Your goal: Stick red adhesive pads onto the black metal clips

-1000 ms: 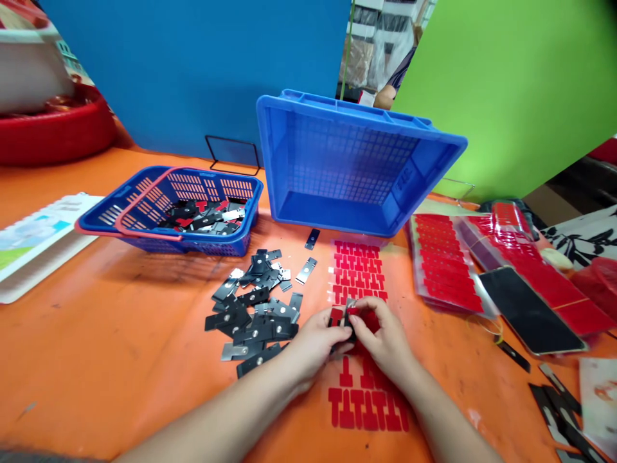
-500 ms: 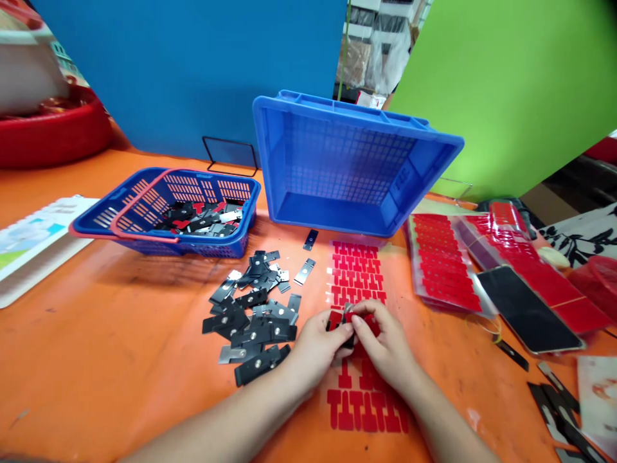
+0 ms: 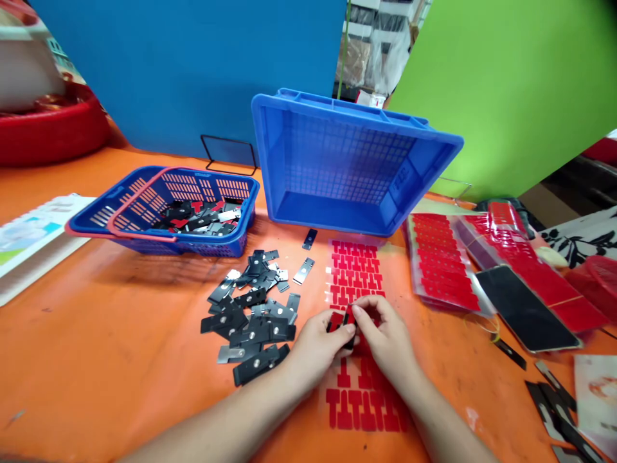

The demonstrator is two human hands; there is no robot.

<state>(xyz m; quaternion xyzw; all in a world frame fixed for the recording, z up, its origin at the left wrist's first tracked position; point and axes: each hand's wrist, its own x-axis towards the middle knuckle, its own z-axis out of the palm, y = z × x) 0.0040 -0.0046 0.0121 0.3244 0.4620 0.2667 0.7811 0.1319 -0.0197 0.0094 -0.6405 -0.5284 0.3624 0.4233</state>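
Observation:
My left hand (image 3: 313, 347) is closed on a small black metal plate (image 3: 349, 342), thumb on top. My right hand (image 3: 389, 341) pinches a red T-shaped sticker (image 3: 350, 311) against the upper part of that plate; its fingertips hide some of the contact. Both hands are over a clear sheet of red T-shaped stickers (image 3: 355, 275), whose rows show above and below them. To the left lies a loose pile of black and silver metal plates (image 3: 250, 334). Two single plates (image 3: 303, 271) rest between the pile and the sheet.
A blue basket (image 3: 212, 243) with a pink handle holds plates, some with red stickers. Behind the sheet a blue crate (image 3: 357, 222) lies tipped on its side. Bundled red sticker sheets (image 3: 441, 263), a phone (image 3: 527, 308) and dark metal strips (image 3: 554, 411) are at right.
Red now shows on the upper part of the plate, where bare metal was visible before. My right fingertips have shifted slightly up; my left hand has hardly moved.

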